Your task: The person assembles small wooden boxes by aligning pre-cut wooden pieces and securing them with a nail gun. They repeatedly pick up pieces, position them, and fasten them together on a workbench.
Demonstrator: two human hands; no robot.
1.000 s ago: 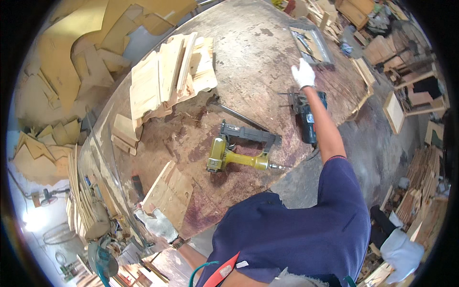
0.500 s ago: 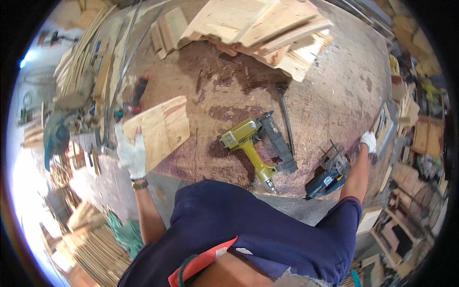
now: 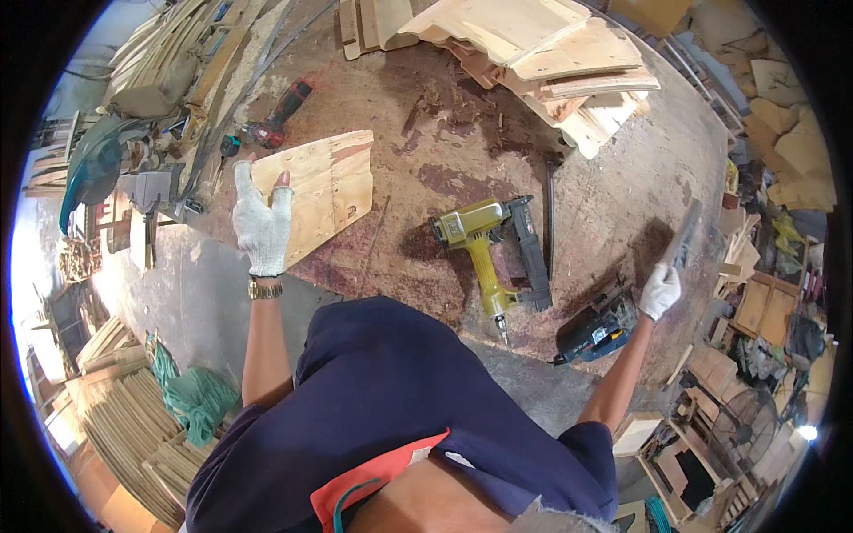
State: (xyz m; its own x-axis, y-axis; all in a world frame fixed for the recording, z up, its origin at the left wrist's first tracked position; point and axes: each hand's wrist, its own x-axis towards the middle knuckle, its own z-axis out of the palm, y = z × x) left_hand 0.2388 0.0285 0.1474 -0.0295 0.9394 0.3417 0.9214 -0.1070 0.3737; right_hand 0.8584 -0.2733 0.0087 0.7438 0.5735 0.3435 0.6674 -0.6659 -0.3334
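My left hand (image 3: 264, 222), in a white glove with a bare thumb tip, grips the left edge of a flat plywood piece (image 3: 329, 191). Its thumb lies over the top face; a finger stretches along the edge. On the right, my gloved right hand (image 3: 660, 291) is closed around the near end of a flat grey strip (image 3: 686, 233), blurred, which looks like metal. Close by that hand lies a dark jigsaw (image 3: 597, 329) with a blue part. Between my hands rests a yellow-green air nailer (image 3: 484, 253) with a black magazine.
Shaped plywood pieces (image 3: 542, 53) are piled at the bench's far side. A red and black cordless drill (image 3: 280, 115) lies beyond the plywood piece. A dark metal bar (image 3: 550, 213) lies behind the nailer. At left stands a teal power saw (image 3: 93, 169); wood scraps crowd the right.
My right hand has drawn back from the bench's right edge, bringing the grey strip with it. My left hand stays at the plywood piece. The whole view has shifted.
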